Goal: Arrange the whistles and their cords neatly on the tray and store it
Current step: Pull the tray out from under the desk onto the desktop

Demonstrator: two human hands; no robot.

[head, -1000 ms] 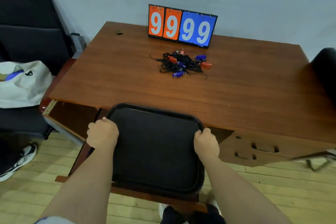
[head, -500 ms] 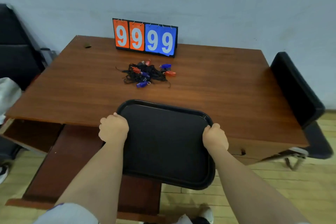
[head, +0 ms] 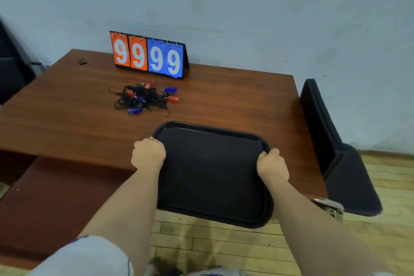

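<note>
Both hands are carrying an empty tray over the bench's near edge.

The left hand (head: 148,155) and right hand (head: 272,167) are each closing a grip on a side rim of the black tray (head: 210,170), probably to keep it level. The tangled whistles and cords (head: 144,99) are lying farther back on the wooden bench (head: 56,119), before a scoreboard (head: 148,55); a dark chair (head: 331,152) is standing at right.

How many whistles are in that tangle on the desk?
6 show: red ones at the pile's back, left and right; blue ones at back right, middle and front. The black cords may hide more.
</note>
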